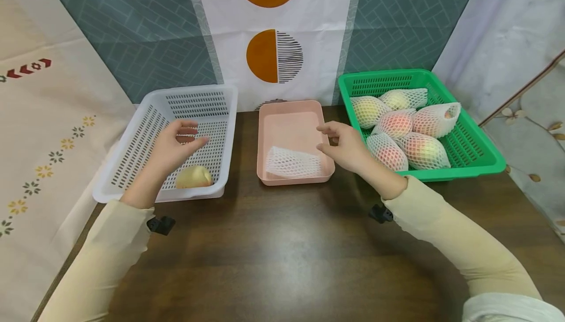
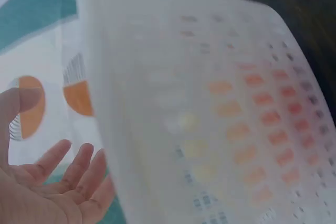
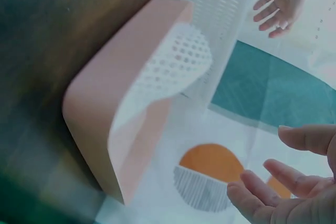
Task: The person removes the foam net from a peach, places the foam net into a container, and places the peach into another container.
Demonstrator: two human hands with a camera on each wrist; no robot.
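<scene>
Over the white basket (image 1: 145, 150) my left hand (image 1: 173, 146) hovers with loosely bent fingers and nothing in them. Below it, a bare yellowish peach (image 1: 194, 177) lies at the basket's near side; in the left wrist view its colour shows through the slotted wall (image 2: 268, 114). My right hand (image 1: 346, 148) is held above the right edge of the pink tray (image 1: 291, 121), fingers apart and holding nothing. A flat white foam net sleeve (image 1: 293, 162) lies in the tray's near part. The right wrist view shows the sleeve (image 3: 178, 59) rising above the tray wall (image 3: 110, 82).
To the right, a green basket (image 1: 481, 160) holds several peaches (image 1: 423, 150) in white foam nets. A patterned cloth (image 1: 282, 18) hangs behind the containers. The brown wooden table (image 1: 282, 253) extends in front of them, with light cloths at both sides.
</scene>
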